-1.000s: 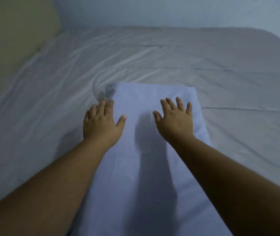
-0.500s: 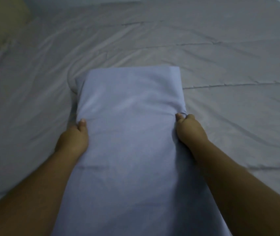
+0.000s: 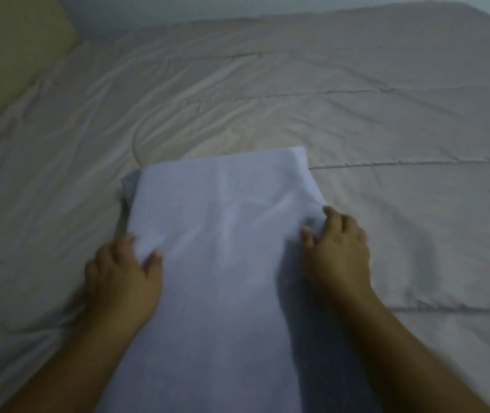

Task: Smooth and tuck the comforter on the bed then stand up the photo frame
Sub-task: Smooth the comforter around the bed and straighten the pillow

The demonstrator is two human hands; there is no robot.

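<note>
The left grip [image 3: 121, 275] is clamped on the left edge of a long pale blue cloth bundle [image 3: 222, 263]. Its thumb lies on top of the fabric and its fingers curl down over the side. The right grip [image 3: 339, 254] is closed on the opposite edge in the same way, with its thumb on top and its curled fingers bunching a small fold of the blue fabric at the side. The bundle lies between the two grips. Its far end reaches a little way beyond them, and its near end runs back between the forearms to the bottom of the view. Under both grips and spreading out on every side lies the comforter [image 3: 357, 114], greyish-beige and quilted. It covers the bed, with stitched seams running across it beyond and outward of the right grip and many loose creases beyond the left grip. Far beyond the left grip, at the upper corner, stands a yellowish panel [image 3: 14, 40]; blur hides what it is.
</note>
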